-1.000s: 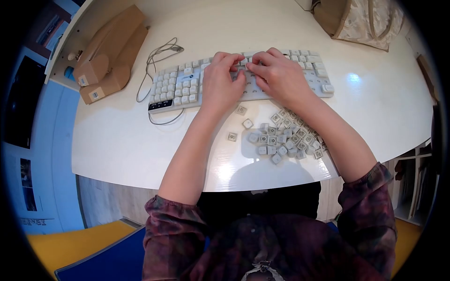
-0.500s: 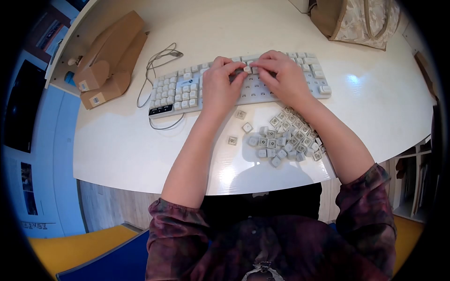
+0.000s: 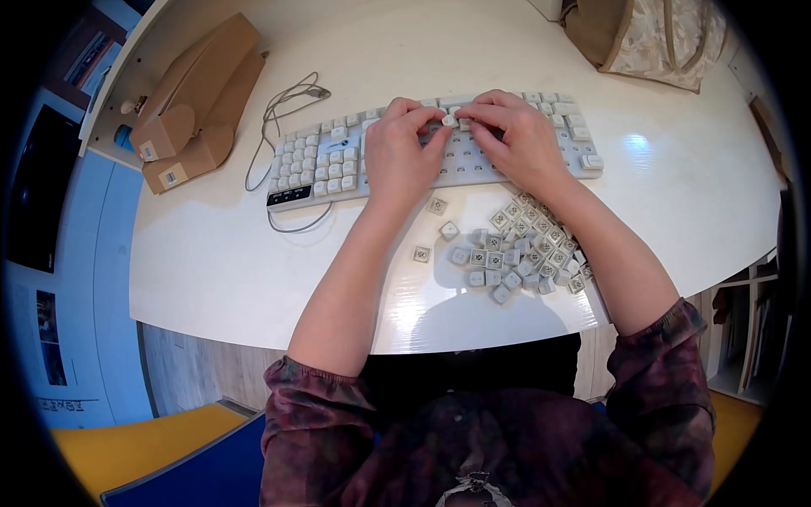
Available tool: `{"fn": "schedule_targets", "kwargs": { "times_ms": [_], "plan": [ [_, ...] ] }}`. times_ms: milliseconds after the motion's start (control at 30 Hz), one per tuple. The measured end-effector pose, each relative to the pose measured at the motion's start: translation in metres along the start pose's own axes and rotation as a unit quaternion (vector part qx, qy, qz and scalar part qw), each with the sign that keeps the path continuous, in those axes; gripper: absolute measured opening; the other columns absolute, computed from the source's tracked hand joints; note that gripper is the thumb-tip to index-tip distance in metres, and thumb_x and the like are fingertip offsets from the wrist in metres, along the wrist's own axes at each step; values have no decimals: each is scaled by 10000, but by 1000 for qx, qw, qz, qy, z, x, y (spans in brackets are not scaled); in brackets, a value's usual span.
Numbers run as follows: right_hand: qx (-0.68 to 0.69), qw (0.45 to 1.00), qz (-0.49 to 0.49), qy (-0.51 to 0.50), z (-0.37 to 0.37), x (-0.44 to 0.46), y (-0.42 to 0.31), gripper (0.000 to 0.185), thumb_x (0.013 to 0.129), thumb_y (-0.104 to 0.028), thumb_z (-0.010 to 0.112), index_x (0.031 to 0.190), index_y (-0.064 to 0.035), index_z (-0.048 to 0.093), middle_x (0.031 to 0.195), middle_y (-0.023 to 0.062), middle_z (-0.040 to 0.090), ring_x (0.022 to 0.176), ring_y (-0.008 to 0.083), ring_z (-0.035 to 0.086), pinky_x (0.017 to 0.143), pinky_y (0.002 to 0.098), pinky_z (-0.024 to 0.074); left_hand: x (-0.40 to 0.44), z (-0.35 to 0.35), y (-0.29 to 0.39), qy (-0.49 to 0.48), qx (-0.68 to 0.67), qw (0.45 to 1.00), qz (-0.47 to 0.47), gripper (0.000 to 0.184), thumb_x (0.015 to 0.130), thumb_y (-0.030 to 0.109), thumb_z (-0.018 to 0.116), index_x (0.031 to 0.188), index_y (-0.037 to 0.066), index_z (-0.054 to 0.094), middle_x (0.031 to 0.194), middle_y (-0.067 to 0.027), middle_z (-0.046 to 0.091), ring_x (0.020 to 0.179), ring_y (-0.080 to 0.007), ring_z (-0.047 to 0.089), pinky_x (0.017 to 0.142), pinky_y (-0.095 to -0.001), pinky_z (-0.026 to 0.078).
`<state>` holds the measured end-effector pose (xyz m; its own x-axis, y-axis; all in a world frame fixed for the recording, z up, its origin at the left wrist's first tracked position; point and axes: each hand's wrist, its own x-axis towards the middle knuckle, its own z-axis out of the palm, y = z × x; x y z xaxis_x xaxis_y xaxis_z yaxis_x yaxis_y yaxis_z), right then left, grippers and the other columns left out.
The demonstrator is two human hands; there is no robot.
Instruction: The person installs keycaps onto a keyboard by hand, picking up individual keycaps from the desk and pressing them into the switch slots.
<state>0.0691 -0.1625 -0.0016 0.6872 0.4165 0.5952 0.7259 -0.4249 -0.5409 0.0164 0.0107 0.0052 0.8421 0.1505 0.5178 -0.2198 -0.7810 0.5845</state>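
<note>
A white keyboard [image 3: 291, 193] lies across the desk, with keycaps on its left part and bare switch places in its lower middle. Over its upper middle, my left hand [image 3: 400, 154] is closed, with thumb and forefinger pinched on a small white keycap [image 3: 449, 121]. Just to the right, my right hand [image 3: 522, 145] is closed too, its thumb and forefinger together at another keycap [image 3: 465, 124] in the same row. Whether that one is seated or lifted, I cannot tell. A pile of loose keycaps [image 3: 494, 260] lies in front, partly beside my right forearm.
A few single keycaps [image 3: 421, 253] lie left of the pile. A grey cable [image 3: 272, 114] coils at the keyboard's left. Folded cardboard [image 3: 198, 101] stands at the desk's back left, and a patterned bag [image 3: 650, 38] at the back right.
The keycap in my left fingers has turned and shifted slightly. Both hands stay over the same part of the keyboard. The whole view has moved a little.
</note>
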Motion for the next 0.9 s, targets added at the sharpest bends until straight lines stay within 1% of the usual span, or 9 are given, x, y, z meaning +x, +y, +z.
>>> {"fn": "schedule_targets", "kwargs": {
  "times_ms": [100, 200, 333, 500, 633, 800, 900],
  "plan": [
    [-13, 1000, -11, -1, 0, 0, -1, 181, 869, -133, 641, 994, -97, 767, 990, 40, 709, 904, 259, 677, 757, 387, 548, 1, 0, 1, -3, 17, 1000, -4, 143, 779, 118, 781, 896, 40, 751, 911, -63, 676, 742, -238, 693, 695, -366, 541],
    [-16, 1000, -17, -1, 1, 0, -1, 184, 866, -130, 646, 1003, -101, 765, 988, 39, 707, 906, 257, 676, 758, 386, 549, 1, 1, -2, -4, 23, 1000, 20, 144, 788, 119, 773, 907, 40, 752, 918, -72, 674, 751, -253, 690, 707, -379, 539],
    [-11, 999, -30, -8, 0, 0, -1, 203, 857, -119, 647, 1024, -113, 763, 992, 33, 697, 918, 246, 672, 765, 382, 548, 2, -4, 1, -30, 15, 999, 6, 144, 799, 114, 761, 925, 45, 754, 932, -85, 669, 763, -277, 685, 708, -399, 534],
    [-27, 999, -35, -19, 1, -1, -1, 235, 840, -106, 650, 1040, -148, 767, 1001, 15, 676, 935, 227, 659, 767, 378, 548, 2, -6, 3, -33, 30, 999, 15, 141, 809, 109, 751, 937, 50, 753, 940, -88, 668, 771, -296, 678, 720, -411, 530],
    [-49, 997, -47, -18, 3, -1, 0, 246, 832, -106, 656, 1040, -169, 770, 995, 9, 668, 928, 222, 653, 759, 377, 550, 2, -4, 0, -30, 26, 999, 30, 151, 812, 109, 747, 951, 49, 748, 940, -85, 667, 804, -300, 671, 752, -418, 520],
    [-70, 996, -60, -15, 4, 0, 1, 216, 828, -108, 662, 1009, -148, 772, 977, 9, 664, 919, 219, 653, 738, 375, 550, 0, -2, -2, -17, 32, 998, 47, 147, 815, 98, 736, 955, 50, 745, 934, -79, 667, 826, -300, 666, 766, -418, 512],
    [-76, 995, -71, -8, 5, 0, 2, 187, 834, -116, 667, 987, -137, 774, 968, 7, 663, 910, 218, 654, 730, 373, 549, 1, -3, 0, -16, 37, 998, 49, 130, 816, 88, 734, 941, 57, 748, 907, -82, 676, 816, -299, 668, 753, -412, 517]
  ]
}}
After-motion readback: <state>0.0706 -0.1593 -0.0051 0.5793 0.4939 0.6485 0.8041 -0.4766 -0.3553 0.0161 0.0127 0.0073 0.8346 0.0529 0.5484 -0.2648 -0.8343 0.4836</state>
